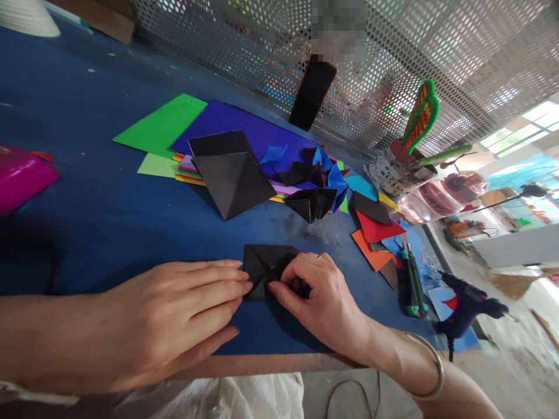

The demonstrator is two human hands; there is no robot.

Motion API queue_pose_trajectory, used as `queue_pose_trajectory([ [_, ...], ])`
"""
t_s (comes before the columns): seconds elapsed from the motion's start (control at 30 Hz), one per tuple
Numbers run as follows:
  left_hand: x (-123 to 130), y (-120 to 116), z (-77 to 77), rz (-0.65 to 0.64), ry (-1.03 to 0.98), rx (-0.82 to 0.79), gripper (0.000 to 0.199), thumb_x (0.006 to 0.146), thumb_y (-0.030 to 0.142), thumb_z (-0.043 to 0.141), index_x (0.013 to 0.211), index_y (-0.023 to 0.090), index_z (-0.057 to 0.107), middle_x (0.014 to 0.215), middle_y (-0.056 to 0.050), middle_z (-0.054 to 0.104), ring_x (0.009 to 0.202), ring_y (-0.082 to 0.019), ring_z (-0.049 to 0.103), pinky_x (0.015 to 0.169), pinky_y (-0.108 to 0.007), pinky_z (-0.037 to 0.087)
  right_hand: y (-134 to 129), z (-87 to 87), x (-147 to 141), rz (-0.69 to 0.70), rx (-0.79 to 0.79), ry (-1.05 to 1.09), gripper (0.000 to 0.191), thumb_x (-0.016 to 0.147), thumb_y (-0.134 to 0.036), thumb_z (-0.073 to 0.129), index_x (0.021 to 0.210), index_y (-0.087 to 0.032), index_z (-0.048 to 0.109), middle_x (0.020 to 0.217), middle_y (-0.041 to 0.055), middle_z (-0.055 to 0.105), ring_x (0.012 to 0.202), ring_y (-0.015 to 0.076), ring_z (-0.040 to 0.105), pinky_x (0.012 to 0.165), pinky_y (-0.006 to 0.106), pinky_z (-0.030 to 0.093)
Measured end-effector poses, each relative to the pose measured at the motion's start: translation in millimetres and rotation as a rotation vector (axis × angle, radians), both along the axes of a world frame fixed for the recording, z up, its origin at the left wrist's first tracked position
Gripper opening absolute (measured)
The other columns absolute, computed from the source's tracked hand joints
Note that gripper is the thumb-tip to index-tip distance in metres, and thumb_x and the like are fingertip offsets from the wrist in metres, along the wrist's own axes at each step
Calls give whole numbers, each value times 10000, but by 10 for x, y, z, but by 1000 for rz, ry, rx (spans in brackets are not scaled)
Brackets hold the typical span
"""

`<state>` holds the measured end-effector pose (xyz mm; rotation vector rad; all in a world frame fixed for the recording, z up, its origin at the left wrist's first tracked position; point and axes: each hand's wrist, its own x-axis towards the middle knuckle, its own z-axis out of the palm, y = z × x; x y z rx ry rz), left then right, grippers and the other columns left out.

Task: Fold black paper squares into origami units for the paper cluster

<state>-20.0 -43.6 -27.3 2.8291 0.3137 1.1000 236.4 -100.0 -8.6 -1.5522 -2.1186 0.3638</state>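
Observation:
A square of black paper (259, 256) with folded-in flaps lies flat on the blue table, near its front edge. My left hand (174, 317) rests palm down at the left, fingers stretched out, their tips on the paper's left edge. Thumb and forefinger of my right hand (321, 297) are pinched together on the folds at the paper's right side, which that hand partly covers. Behind it stand larger sheets of creased black paper (236, 183) and a group of folded black and blue paper pieces (311, 205).
Green paper (161, 125) and purple-blue paper (218, 119) lie at the back. On the right are coloured scraps (379, 227), a green utility knife (413, 279), a glue gun (463, 305) and a decorated pot (395, 169). A pink object (24, 180) sits left; a perforated metal panel (244, 52) borders the back.

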Motion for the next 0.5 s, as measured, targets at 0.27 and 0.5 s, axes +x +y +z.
queue_pose_trajectory([
  [0.27,-1,26,-15,-23,60,82,367,1137,114,438,1224,175,789,1196,-3,885,1149,-155,814,1171,-279,608,10,19,-15,-11,-30,-38,283,898,-138,849,741,-213,625,733,-53,712,667,127,626,730,323,378],
  [0.5,40,34,56,-11,95,11,396,1133,146,435,1195,188,824,1151,-40,869,1087,-192,815,1055,-296,671,10,13,-5,-1,-17,-41,280,908,-175,859,753,-216,631,744,-54,710,668,129,629,727,326,377],
])
